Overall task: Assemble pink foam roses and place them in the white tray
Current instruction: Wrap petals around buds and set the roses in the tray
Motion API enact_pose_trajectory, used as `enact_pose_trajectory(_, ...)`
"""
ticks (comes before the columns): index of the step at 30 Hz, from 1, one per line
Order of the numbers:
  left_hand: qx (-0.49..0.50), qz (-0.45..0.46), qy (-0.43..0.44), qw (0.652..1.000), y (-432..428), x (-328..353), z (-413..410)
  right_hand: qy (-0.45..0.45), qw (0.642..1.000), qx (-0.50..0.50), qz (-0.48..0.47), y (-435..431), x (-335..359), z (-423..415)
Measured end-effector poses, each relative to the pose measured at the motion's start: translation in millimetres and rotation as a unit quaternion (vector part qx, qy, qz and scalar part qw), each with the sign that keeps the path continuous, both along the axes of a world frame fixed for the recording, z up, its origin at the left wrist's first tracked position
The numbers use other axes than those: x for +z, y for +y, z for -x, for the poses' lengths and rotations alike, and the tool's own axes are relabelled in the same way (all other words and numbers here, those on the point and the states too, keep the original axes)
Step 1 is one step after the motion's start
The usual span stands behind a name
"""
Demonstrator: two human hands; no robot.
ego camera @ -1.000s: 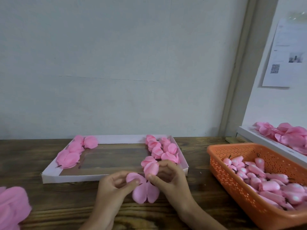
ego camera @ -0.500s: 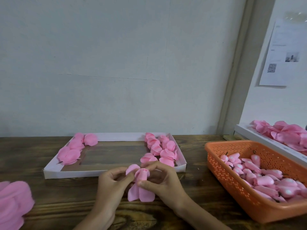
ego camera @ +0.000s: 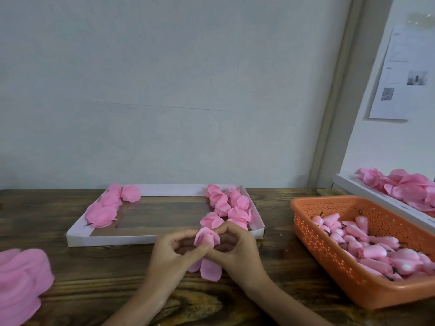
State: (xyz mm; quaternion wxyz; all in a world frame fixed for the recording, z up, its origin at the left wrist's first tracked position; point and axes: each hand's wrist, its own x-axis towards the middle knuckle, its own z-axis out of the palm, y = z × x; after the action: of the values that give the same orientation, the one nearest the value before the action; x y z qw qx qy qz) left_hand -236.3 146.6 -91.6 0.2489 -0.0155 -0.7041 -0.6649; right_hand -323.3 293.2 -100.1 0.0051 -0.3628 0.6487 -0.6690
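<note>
A pink foam rose (ego camera: 207,238) is pinched between my left hand (ego camera: 173,257) and my right hand (ego camera: 237,252), just in front of the white tray (ego camera: 106,240). Its upper petals wrap around the bud. Two loose petals (ego camera: 209,269) hang below my fingers. Inside the tray, finished roses (ego camera: 229,205) lie in rows at the right end, and more pink roses (ego camera: 107,208) lie at the left end. The tray's middle shows bare brown bottom.
An orange perforated basket (ego camera: 329,255) of pink buds (ego camera: 367,243) stands at the right. A stack of pink petals (ego camera: 18,283) lies at the left edge of the wooden table. Another white tray (ego camera: 367,196) with petals sits far right. A wall rises right behind the tray.
The petals that spread out flat a second ago have been folded up around the bud. Both hands stayed in front of the tray, fingers shifting closer around the rose.
</note>
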Motion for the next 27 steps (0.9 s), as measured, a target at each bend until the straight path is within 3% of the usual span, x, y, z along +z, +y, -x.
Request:
enact_pose_trajectory(19,0.015,-0.065,-0.015,0.998,-9.3,1.2,0.7,0.007,0.999,0.026,-0.037,-1.4,2.9,-0.3)
enact_pose_trajectory(27,0.034,-0.091,-0.075,0.992,-18.8,-9.6,7.7,-0.076,0.996,0.034,0.013,0.3,5.3,4.4)
